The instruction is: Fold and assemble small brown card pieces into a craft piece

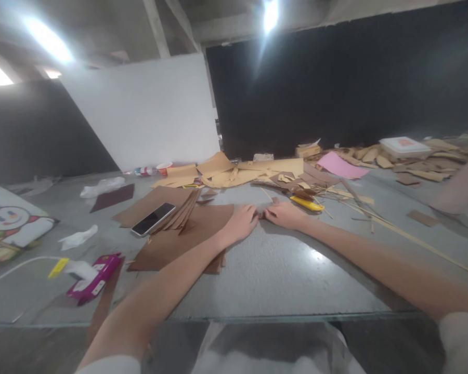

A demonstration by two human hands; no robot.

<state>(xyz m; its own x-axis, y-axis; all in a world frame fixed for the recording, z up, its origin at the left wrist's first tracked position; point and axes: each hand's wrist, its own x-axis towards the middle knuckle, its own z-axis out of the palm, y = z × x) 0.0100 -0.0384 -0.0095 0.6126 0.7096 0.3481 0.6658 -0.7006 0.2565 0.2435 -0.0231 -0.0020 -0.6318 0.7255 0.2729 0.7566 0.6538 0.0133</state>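
Both hands meet over the grey table, their fingertips almost touching. My left hand (242,223) has its fingers bent and pressed together, with the wrist over the edge of a brown sheet stack (159,251). Opposite it, my right hand (284,214) is closed in a pinch. A small dark brown piece (261,214) shows between the fingertips; its shape is mostly hidden. Just beyond the right hand lies a yellow utility knife (307,203). Left of the left hand, a phone (153,219) rests on more fanned brown sheets (181,208).
Tan and brown scraps (253,174) are heaped along the back, with a pink sheet (342,164) and a white box (404,147) at right. A purple tissue pack (95,280), crumpled tissue (78,238) and a printed bag (13,221) lie left. Long thin strips (421,241) stretch rightward.
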